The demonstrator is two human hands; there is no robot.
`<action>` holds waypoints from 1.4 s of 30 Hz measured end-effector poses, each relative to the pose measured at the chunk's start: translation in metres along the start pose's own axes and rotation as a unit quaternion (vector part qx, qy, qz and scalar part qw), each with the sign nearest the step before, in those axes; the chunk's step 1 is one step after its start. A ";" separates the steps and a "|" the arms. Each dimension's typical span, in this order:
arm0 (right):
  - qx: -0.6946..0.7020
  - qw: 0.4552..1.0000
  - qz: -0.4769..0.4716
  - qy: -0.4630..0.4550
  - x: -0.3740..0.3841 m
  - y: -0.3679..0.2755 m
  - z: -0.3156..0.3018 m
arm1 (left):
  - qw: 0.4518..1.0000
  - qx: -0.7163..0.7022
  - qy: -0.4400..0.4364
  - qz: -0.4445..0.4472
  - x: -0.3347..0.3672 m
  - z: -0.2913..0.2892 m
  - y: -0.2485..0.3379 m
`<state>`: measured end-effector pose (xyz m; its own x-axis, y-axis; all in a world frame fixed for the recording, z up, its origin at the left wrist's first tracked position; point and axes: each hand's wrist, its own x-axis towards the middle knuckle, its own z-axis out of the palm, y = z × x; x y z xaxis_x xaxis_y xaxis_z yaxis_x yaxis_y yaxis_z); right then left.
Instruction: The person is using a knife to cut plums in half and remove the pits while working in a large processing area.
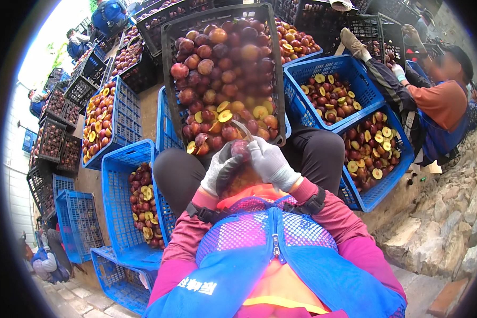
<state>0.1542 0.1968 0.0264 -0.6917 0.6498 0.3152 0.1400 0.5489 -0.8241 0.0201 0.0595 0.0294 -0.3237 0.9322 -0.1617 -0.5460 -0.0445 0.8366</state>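
My left hand [220, 170], in a grey work glove with a dark palm, is closed around a reddish-purple plum [240, 150] in front of my chest. My right hand [271, 162], in a pale grey glove, grips a small curved knife [242, 129] whose blade points up and left, just above that plum. Right beyond both hands is a black crate [169, 63], tilted toward me and full of whole plums [211, 51]. Several cut plum halves with yellow flesh [224, 115] lie at its near end. The knife's handle is hidden inside my right glove.
Blue crates of halved plums stand to my left [114, 175] and right [403, 183], with another [344, 62] farther right. Stacked black crates [53, 139] line the far left. A person [445, 106] sits at the right, and rough stones [434, 233] cover the ground there.
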 end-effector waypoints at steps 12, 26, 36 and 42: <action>-0.052 0.986 0.104 -0.115 0.022 0.009 0.045 | 0.997 0.074 0.008 -0.010 0.013 -0.052 0.001; -0.053 0.988 -0.106 -0.095 0.018 -0.035 0.008 | 0.979 -0.172 -0.005 0.109 -0.005 -0.076 0.042; -0.113 0.978 -0.113 -0.132 0.004 -0.044 0.017 | 0.988 -0.044 0.006 0.151 -0.011 -0.070 0.031; -0.172 0.971 -0.103 -0.126 0.000 -0.035 0.025 | 0.967 -0.249 -0.037 0.050 -0.008 -0.061 0.025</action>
<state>0.1312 0.1640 0.0434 -0.8760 0.3821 0.2944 0.1799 0.8250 -0.5357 -0.0384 0.0285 0.0196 -0.3475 0.9368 -0.0396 -0.8249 -0.2854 0.4880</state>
